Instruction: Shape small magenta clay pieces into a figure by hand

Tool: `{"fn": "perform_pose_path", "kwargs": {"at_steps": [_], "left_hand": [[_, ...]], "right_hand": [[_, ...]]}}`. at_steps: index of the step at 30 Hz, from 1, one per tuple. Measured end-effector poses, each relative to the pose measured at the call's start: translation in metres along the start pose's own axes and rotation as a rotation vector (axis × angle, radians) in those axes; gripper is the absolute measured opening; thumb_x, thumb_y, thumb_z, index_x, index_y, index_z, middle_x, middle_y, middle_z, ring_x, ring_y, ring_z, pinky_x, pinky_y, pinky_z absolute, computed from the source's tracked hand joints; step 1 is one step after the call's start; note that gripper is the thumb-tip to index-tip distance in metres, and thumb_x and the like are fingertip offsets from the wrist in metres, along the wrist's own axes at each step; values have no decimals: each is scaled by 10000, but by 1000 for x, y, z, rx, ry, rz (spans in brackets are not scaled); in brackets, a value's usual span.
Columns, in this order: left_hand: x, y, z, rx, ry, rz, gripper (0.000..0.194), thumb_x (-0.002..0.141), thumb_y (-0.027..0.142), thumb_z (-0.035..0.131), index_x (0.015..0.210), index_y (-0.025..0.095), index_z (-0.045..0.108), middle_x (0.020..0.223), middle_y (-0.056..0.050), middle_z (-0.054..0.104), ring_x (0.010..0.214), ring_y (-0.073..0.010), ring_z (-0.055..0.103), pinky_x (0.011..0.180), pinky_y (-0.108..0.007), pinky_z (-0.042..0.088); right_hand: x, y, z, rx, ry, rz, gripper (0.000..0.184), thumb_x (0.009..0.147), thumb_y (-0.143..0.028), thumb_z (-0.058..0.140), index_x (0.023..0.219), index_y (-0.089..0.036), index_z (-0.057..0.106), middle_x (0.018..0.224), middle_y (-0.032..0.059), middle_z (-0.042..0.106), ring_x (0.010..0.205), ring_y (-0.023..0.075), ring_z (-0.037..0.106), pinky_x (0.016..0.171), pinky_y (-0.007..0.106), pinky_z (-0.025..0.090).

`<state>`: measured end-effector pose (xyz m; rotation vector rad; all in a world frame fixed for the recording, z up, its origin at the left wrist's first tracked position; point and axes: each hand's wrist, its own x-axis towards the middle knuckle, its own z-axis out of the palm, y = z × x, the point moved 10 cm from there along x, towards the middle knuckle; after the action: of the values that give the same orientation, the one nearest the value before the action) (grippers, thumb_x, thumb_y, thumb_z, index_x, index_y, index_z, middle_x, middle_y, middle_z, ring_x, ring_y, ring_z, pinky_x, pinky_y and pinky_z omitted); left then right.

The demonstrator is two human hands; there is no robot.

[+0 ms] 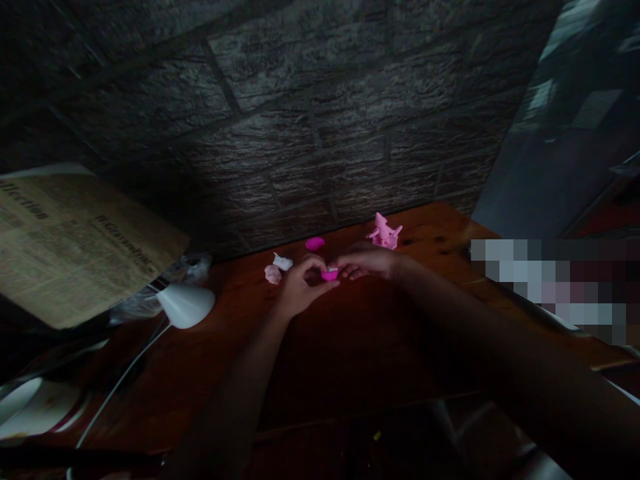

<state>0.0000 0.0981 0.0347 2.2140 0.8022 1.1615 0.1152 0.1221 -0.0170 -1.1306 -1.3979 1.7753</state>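
Between my two hands is a small bright pink piece (329,275) with a pale bit along its top; it looks soft, but its kind is hard to make out. My left hand (303,285) pinches it between thumb and fingers. From the other side, the curled fingers of my right hand (367,261) close on its right edge. Just behind my hands lies a flat magenta piece (315,243). A white crumpled piece (283,261) and a pale pink lump (273,274) rest left of them. Farther right stands a pink figure (384,233) with pointed parts.
The wooden table (310,360) meets a stone-patterned wall (325,127). On the left are a white lamp-like cone (187,305), its white cable (123,380), a newspaper-print sheet (75,240), clear plastic (193,268) and a white cup (43,407). A blurred-out patch covers the right side.
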Motion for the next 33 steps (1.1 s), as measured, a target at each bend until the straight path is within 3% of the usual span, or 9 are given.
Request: {"fn": "perform_pose_path", "kwargs": {"at_steps": [8, 17, 22, 25, 33], "left_hand": [[0, -7, -1, 55, -39, -7, 187, 805, 268, 783, 920, 197, 654, 956, -52, 686, 897, -177, 651, 712, -280, 541], [-3, -14, 4, 88, -98, -81, 182, 817, 287, 774, 888, 198, 633, 803, 3, 692, 688, -129, 625, 612, -248, 487], [-1, -7, 0, 118, -66, 7, 141, 834, 228, 753, 922, 205, 646, 918, -24, 714, 802, -150, 653, 698, -277, 511], [-1, -9, 5, 51, -85, -6, 131, 829, 197, 744, 919, 207, 648, 994, -46, 721, 902, -174, 674, 763, -301, 541], [-4, -34, 1, -192, 153, -219, 398, 765, 249, 806, 1103, 214, 598, 1147, -77, 695, 1003, -202, 708, 812, -331, 598]], "right_hand": [[0, -19, -4, -271, 65, -169, 89, 829, -229, 716, 808, -168, 778, 683, 17, 714, 628, 112, 619, 642, 239, 507], [-1, -10, -7, -228, 144, -72, 137, 817, -233, 747, 698, -167, 758, 658, 22, 694, 616, 108, 611, 609, 231, 507], [0, -12, -6, -227, 69, -138, 127, 797, -322, 782, 830, -201, 796, 783, 29, 753, 676, 114, 631, 624, 225, 501], [1, -10, -8, -246, 59, -143, 137, 783, -323, 796, 833, -195, 799, 764, 27, 747, 674, 118, 629, 648, 235, 511], [6, -15, -12, -215, 218, -205, 209, 840, -363, 756, 792, -159, 766, 656, 16, 677, 616, 100, 590, 565, 199, 469]]}}
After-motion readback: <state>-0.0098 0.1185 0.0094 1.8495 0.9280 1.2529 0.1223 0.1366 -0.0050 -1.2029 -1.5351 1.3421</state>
